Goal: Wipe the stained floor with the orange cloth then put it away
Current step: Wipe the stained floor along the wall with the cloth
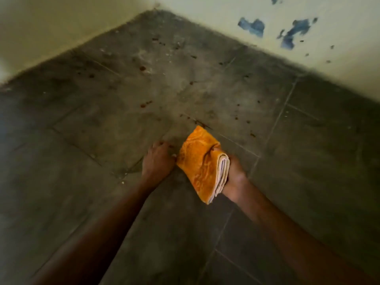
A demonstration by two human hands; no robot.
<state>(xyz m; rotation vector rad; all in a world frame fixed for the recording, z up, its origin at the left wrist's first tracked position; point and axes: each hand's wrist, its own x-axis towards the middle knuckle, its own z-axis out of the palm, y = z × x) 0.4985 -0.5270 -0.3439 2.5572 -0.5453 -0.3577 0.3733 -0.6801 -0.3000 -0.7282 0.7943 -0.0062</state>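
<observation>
A folded orange cloth (200,161) with a pale underside is gripped in my right hand (234,175), its far corner pointing toward the room's corner, just above the floor. My left hand (158,159) rests palm down on the grey tiled floor (123,124) right beside the cloth's left edge, fingers spread on the tile. Small reddish-brown stains (144,104) and pale smears dot the tiles beyond the cloth, toward the corner. One dark streak (202,123) lies just past the cloth's far tip.
Two pale yellow walls meet at the corner (156,9) ahead. The right wall (308,48) has patches of chipped blue paint (292,33). Dirt lines the floor along both walls. Darker tiles stretch toward me and to the right.
</observation>
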